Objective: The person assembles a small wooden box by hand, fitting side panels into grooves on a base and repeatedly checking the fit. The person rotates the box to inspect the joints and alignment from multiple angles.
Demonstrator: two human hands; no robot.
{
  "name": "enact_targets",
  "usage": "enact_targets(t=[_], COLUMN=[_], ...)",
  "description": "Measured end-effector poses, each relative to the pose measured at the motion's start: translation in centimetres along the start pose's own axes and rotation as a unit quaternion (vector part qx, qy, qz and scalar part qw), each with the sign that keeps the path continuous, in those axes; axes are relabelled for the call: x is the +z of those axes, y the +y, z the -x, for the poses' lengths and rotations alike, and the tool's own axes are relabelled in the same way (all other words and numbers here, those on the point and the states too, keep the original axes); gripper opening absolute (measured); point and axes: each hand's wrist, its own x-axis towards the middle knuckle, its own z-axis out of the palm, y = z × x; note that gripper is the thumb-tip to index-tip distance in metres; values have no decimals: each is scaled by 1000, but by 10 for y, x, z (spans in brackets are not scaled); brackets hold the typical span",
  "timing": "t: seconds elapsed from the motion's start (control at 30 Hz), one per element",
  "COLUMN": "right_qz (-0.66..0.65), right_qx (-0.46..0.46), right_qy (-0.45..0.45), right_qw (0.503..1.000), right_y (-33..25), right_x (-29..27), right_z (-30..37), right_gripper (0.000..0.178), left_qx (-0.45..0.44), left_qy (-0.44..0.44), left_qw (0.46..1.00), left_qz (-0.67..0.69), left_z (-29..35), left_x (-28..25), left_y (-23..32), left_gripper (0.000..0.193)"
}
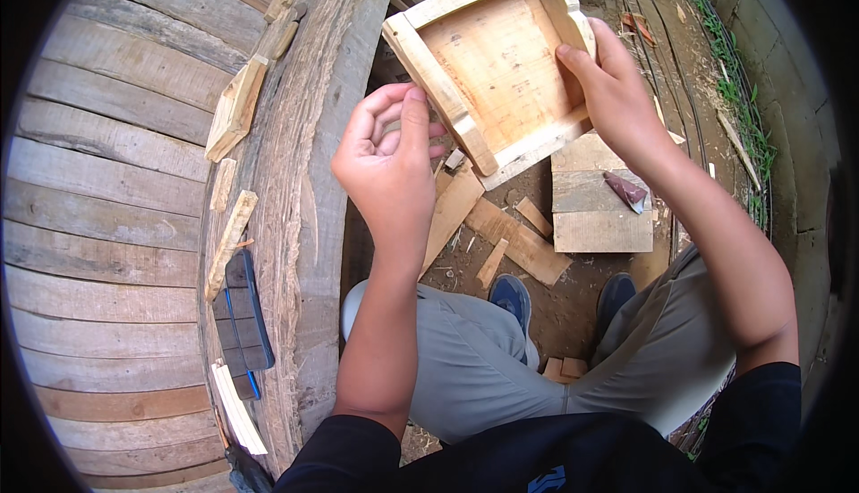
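A shallow wooden box [501, 55] with a raw pale frame and flat bottom is held up in front of me, tilted. My right hand [617, 95] grips its right side, the thumb over the inner edge and the fingers outside. At the box's left side is my left hand [389, 135], its fingers curled and the thumb pressed against the index finger. Whether anything small sits in that pinch is hidden. Below, a folded piece of brown sandpaper [625, 191] lies on a plank-topped wooden block [601, 229].
At left runs a thick rough beam [309, 135] beside a plank surface [112, 189]. A small wooden frame [237, 108], wood strips [231, 242] and a dark blue-edged object [242, 323] rest along it. Board offcuts [519, 242] litter the dirt floor. A block wall [796, 135] stands right.
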Motion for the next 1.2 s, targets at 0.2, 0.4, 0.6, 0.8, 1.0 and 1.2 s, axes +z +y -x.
enact_targets(t=[0.2, 0.4, 0.6, 0.8, 1.0, 1.2], right_qz=[14, 68, 0, 4, -21, -24], right_qx=[-97, -62, 94, 141, 107, 52], right_qy=[23, 17, -9, -15, -5, 16], right_qw=[995, 996, 996, 990, 994, 998], right_y=[12, 9, -3, -2, -3, -5], right_x=[-1, -2, 3, -1, -4, 0], right_z=[-5, -2, 5, 1, -3, 1], right_gripper=[30, 32, 35, 34, 35, 32], left_qx=[-55, -54, -14, 3, 0, 6], left_qy=[-46, -89, -103, -86, -62, -47], left_qw=[997, 991, 992, 996, 998, 999], left_qz=[-27, -81, -77, -25, -14, -16], left_z=[-3, -2, -1, 2, 0, 1], left_x=[-3, -1, -2, 1, 3, 1], left_y=[-5, -12, -16, -12, -2, -5], left_gripper=[19, 24, 16, 15, 21, 23])
